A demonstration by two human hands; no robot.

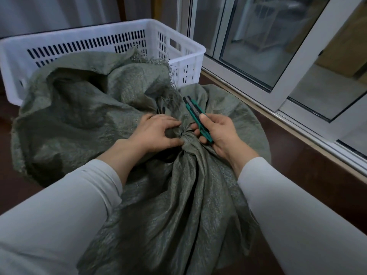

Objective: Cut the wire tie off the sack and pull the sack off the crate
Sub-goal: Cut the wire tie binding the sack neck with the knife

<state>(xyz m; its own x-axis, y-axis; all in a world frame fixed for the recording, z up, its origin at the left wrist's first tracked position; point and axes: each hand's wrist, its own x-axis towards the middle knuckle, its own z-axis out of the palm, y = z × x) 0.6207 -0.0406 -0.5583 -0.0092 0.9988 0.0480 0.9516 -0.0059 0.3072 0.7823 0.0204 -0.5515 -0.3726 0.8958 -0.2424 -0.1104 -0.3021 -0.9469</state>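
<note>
and here we are, looking down over both arms at the grey-green woven sack (188,195), which sits on the dark floor (297,165) right in front of the person, bulging and drawn tight into a gathered neck (179,135). past that neck the loose mouth of the sack flares out to the left and away, its frayed edge lying up against the white crate (99,36) behind it.

the left hand (156,132) is on the bunched cloth just left of the neck, its fingers (172,124) curled in and clamped on the fabric, thumb tucked low against the gather. the right hand (220,133) sits just right of the neck, its fingers wrapped around a green knife (193,111), thumb pressed along the top of the handle. the knife's dark tip points up and away from the person, clear of the neck and above the cloth. whether the blade is out, can't tell from here.

the wire tie itself is too small to make out in the folds between the two hands. whatever the sack covers is fully hidden.

both forearms wear pale sleeves (59,215). off to the right, a sliding window (294,80) with a white frame runs along the floor's edge, near the sack.
</note>
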